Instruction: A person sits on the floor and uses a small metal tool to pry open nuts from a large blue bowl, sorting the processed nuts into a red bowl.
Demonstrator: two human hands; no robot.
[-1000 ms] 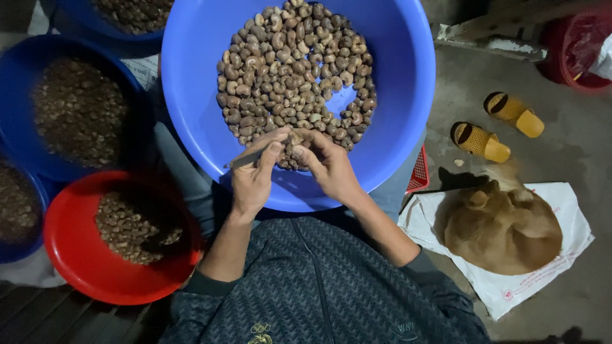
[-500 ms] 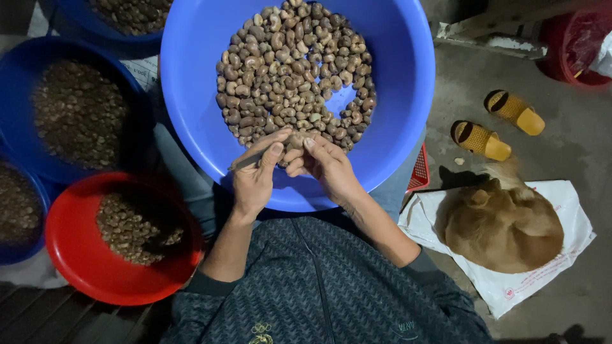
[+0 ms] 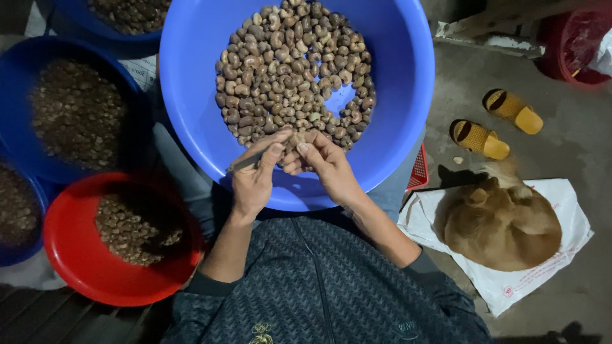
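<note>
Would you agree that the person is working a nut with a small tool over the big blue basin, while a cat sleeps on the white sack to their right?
Not quite: the head view shows a tan dog, not a cat, curled on the white sack. The rest holds: the left hand holds a small tool against a nut pinched by the right hand over the blue basin.

concrete floor (image 3: pixel 561 306): slippers (image 3: pixel 479 139), sack (image 3: pixel 510 283).
</note>
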